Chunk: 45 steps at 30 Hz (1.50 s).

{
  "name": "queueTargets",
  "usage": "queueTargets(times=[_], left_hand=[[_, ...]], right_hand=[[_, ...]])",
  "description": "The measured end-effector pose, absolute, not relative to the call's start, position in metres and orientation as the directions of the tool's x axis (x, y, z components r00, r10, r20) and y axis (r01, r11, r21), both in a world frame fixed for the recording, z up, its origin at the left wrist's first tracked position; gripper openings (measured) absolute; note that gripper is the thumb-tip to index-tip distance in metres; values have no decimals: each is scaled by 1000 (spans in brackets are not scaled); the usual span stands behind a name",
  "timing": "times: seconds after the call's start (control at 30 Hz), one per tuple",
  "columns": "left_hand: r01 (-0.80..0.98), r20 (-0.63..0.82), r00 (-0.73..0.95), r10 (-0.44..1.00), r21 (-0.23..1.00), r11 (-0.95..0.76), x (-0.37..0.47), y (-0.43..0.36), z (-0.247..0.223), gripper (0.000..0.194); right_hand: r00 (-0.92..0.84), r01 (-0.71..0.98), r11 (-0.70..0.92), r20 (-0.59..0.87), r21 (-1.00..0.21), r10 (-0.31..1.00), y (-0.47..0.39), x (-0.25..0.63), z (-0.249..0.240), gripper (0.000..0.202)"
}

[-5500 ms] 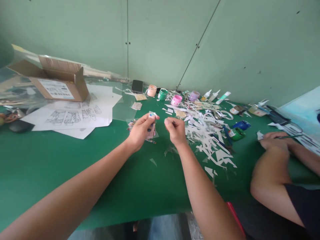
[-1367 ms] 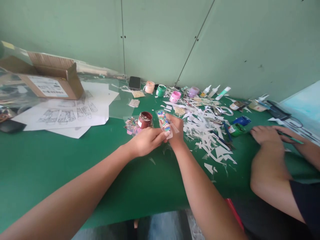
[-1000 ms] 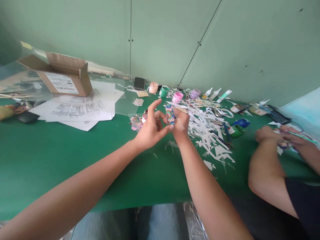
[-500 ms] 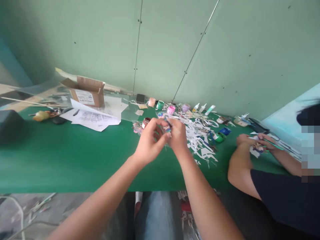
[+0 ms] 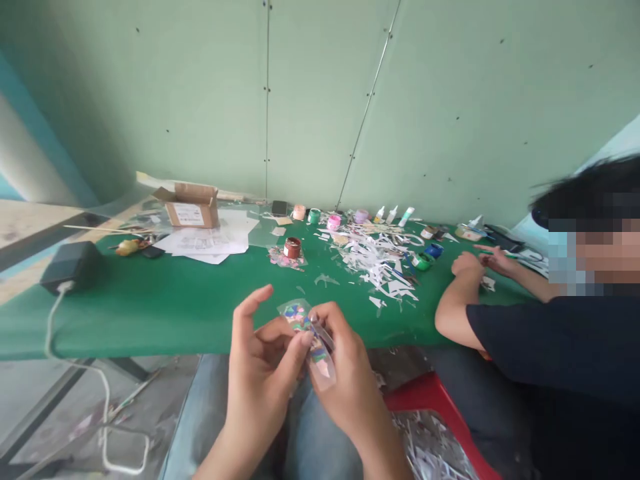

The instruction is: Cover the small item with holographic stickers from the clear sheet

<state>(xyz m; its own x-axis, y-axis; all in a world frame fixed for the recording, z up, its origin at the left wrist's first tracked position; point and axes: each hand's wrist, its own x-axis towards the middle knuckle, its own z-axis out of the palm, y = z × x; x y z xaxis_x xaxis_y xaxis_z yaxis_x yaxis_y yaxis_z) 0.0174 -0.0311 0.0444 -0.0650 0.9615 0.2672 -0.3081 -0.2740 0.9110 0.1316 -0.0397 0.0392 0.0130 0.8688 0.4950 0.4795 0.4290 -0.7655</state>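
Note:
My left hand [image 5: 265, 363] pinches the left side of a small clear sheet with colourful patches [image 5: 299, 315], thumb on top and index finger raised. On the other side, my right hand [image 5: 345, 367] grips the same sheet, its fingers curled round the edge. A small dark item shows at the right fingertips, too small to name. Both hands are over my lap, in front of the edge of the green table [image 5: 175, 300]. Behind them on the table stands an open jar of dark red paint [image 5: 293, 248] on a pink patterned piece.
White paper scraps [image 5: 380, 257] spread right of centre, with paint jars and small bottles behind. Printed sheets [image 5: 210, 243], a cardboard box [image 5: 193, 210] and a black adapter [image 5: 73, 267] lie left. A co-worker [image 5: 540, 347] sits at right beside a red stool [image 5: 430, 393].
My hands have come down and back from over the table to my lap, with the patterned sheet now more visible. The view has shifted. The co-worker's hands have moved slightly apart.

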Motion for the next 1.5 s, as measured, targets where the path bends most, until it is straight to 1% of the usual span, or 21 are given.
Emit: queueTargets(times=[0.03, 0.1, 0.13, 0.2, 0.3, 0.37, 0.5, 0.6, 0.73, 0.83, 0.9, 0.97, 1.03, 1.13, 1.23, 1.37, 1.5], left_hand=[[-341, 210, -48, 976, 915, -214, 15, -37, 49, 58], [-383, 127, 19, 992, 917, -109, 10, -48, 59, 46], [-392, 96, 62, 993, 918, -64, 7, -53, 63, 39], [-390, 83, 120, 989, 920, -30, 2, -63, 71, 35], [-327, 144, 140, 980, 941, -92, -3, -74, 83, 32], [-269, 199, 170, 965, 952, -148, -4, -80, 90, 32], [-207, 290, 210, 934, 946, -248, -3, -87, 98, 35], [-195, 342, 192, 920, 932, -306, -2, -88, 98, 35], [-215, 370, 149, 917, 917, -335, 0, -87, 94, 35], [-214, 330, 214, 920, 934, -285, 0, -88, 89, 35], [-205, 290, 260, 921, 949, -241, 1, -91, 86, 36], [-210, 292, 241, 926, 947, -244, 1, -94, 83, 38], [-202, 330, 214, 919, 936, -289, 2, -94, 80, 37], [-154, 403, 229, 886, 914, -376, 4, -92, 76, 36], [-116, 446, 224, 867, 895, -430, 7, -89, 75, 38], [-121, 419, 245, 875, 908, -401, 7, -94, 74, 38], [-112, 378, 307, 874, 926, -361, 2, -100, 70, 37]], right_hand=[[15, 463, 450, 514, -764, 858, -48, 131, 41, 11], [18, 410, 529, 586, -743, 810, -62, 132, 43, 19], [18, 386, 580, 635, -717, 773, -69, 133, 43, 21], [28, 393, 666, 732, -634, 681, -79, 134, 42, 22], [62, 525, 687, 828, -502, 557, -89, 137, 43, 25], [70, 577, 686, 864, -443, 499, -94, 138, 46, 27], [50, 592, 716, 904, -370, 426, -98, 135, 54, 30], [36, 600, 731, 924, -324, 380, -96, 133, 56, 36], [-17, 615, 743, 938, -263, 347, -92, 131, 51, 44], [8, 601, 747, 936, -285, 351, -96, 129, 47, 46], [22, 583, 743, 921, -329, 390, -101, 126, 45, 44], [2, 564, 739, 895, -369, 445, -104, 125, 44, 43], [-17, 554, 734, 876, -393, 482, -105, 124, 42, 43], [-4, 570, 728, 884, -382, 467, -104, 126, 40, 44], [30, 620, 695, 897, -363, 442, -104, 124, 39, 45], [97, 673, 637, 898, -376, 429, -111, 114, 35, 44], [117, 703, 602, 896, -379, 428, -118, 111, 23, 46]])
